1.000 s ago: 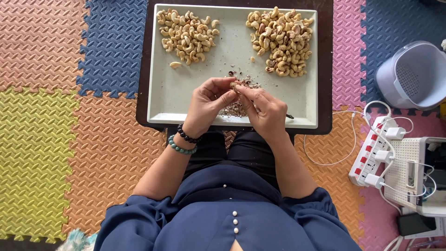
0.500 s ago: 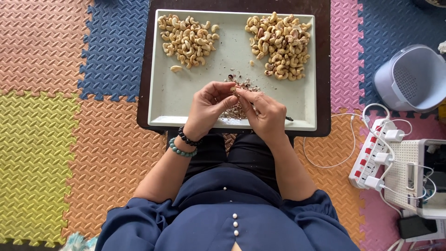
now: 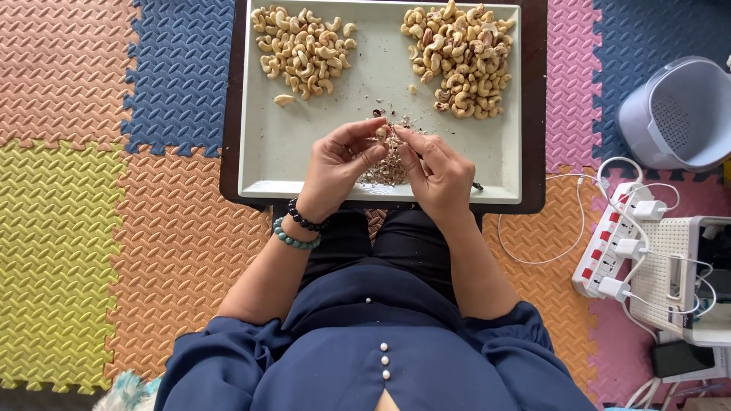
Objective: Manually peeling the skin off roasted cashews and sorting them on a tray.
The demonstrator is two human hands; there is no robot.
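Both hands meet over the pale tray [image 3: 289, 164], near its front edge. Left hand [image 3: 339, 164] and right hand [image 3: 434, 171] each pinch the same single cashew [image 3: 381, 132], fingers clamped on it from both sides. Directly under them: a heap of skin flakes [image 3: 384, 167]. Peeled cashew pile [image 3: 304, 46] sits at 11 o'clock from the hands, browner unpeeled pile [image 3: 457, 57] at 1 o'clock; one stray nut [image 3: 283, 100] lies just below the peeled pile. The tray rests on a dark low tabletop [image 3: 534, 114]. Looks like mid-peel, skin coming off this nut. Next move likely calls for a light thumbnail scrape, not pressure, or the kernel splits.
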